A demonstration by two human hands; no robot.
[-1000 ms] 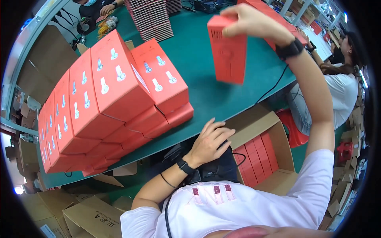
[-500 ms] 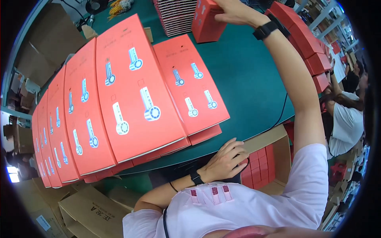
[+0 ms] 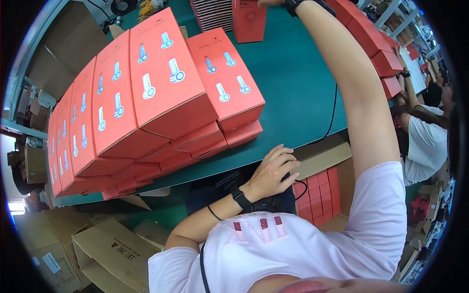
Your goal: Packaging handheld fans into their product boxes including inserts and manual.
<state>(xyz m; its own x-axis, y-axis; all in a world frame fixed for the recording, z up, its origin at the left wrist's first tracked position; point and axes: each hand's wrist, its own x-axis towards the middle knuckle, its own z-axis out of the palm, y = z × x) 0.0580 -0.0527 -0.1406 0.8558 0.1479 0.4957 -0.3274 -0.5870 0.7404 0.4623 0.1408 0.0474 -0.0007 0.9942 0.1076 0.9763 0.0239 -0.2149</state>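
Observation:
At the top edge my right hand (image 3: 271, 2) shows only in part, its fingers closed at the upper part of an upright red box (image 3: 249, 22). That box stands on the green table beside a tall stack of thin layered pieces (image 3: 213, 14). My left hand (image 3: 272, 172) is low in front of my body, fingers curled. Under it is something dark with a black cable (image 3: 305, 188), mostly hidden by the hand. Left of centre, red boxes (image 3: 168, 80) printed with small fan pictures lie in a stacked row.
An open carton (image 3: 348, 180) of small red boxes is below the table edge. More red boxes (image 3: 373, 44) line the right side, near another person (image 3: 425, 141). Cardboard cartons (image 3: 115, 256) lie at lower left. A black cable (image 3: 333, 112) crosses the green tabletop (image 3: 293, 93).
The red box at my right hand has turned and now shows its front face. My view has shifted, so the right hand is mostly cut off. The left hand stays by my body.

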